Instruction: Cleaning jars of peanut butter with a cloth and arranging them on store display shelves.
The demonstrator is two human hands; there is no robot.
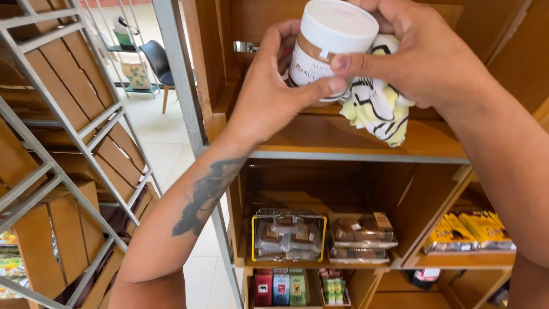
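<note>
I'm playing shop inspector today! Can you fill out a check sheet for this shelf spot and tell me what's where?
Surface: wooden shelf, bare where it shows, at hand height.
Job's things: jar with a white lid, held up in front of the shelf; yellow-and-white cloth bunched against it.
Clutter: packs of brown treats and one shelf down; yellow packets to the right; small boxes lowest.
Grippers: left hand grips the jar's side; right hand holds jar and cloth from the other side.
Cables: nothing seen.
Surroundings: wooden crates in a grey metal rack on the left, a dark chair behind on pale tiles.
</note>
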